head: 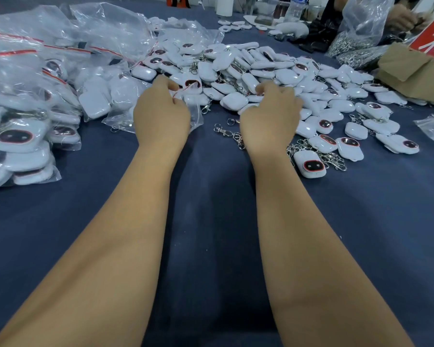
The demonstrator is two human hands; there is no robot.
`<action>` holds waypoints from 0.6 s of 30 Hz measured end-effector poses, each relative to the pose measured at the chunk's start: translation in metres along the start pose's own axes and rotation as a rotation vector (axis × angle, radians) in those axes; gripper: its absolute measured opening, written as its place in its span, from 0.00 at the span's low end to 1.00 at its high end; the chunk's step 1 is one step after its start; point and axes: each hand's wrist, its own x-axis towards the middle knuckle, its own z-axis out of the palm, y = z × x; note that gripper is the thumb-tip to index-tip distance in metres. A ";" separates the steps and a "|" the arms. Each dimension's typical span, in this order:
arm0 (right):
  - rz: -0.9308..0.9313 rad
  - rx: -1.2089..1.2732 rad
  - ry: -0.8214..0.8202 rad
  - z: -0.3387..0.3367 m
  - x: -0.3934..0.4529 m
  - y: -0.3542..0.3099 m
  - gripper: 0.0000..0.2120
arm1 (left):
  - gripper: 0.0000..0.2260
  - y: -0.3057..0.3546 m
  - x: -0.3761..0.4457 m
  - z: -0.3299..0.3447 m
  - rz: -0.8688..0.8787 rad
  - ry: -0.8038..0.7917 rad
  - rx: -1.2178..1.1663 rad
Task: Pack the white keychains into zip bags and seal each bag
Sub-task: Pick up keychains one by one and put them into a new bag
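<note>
A big heap of loose white keychains (266,68) with dark oval faces and metal clasps covers the middle and right of the blue cloth. My left hand (161,113) pinches the red-striped top edge of a clear zip bag (193,101) that holds keychains, at the heap's left edge. My right hand (269,113) reaches into the near side of the heap with its fingers curled over a white keychain (254,98); the grip itself is hidden by the hand. A metal clasp (223,131) lies on the cloth between my hands.
Filled, sealed zip bags (25,136) are stacked at the left. A cardboard box (411,68) and a bag of metal clasps (348,46) stand at the back right, where another person's hand (401,18) works. A water bottle (295,8) stands at the far edge.
</note>
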 end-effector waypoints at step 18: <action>-0.053 0.262 0.091 0.003 0.003 -0.003 0.22 | 0.17 0.014 -0.009 0.008 0.020 -0.201 0.018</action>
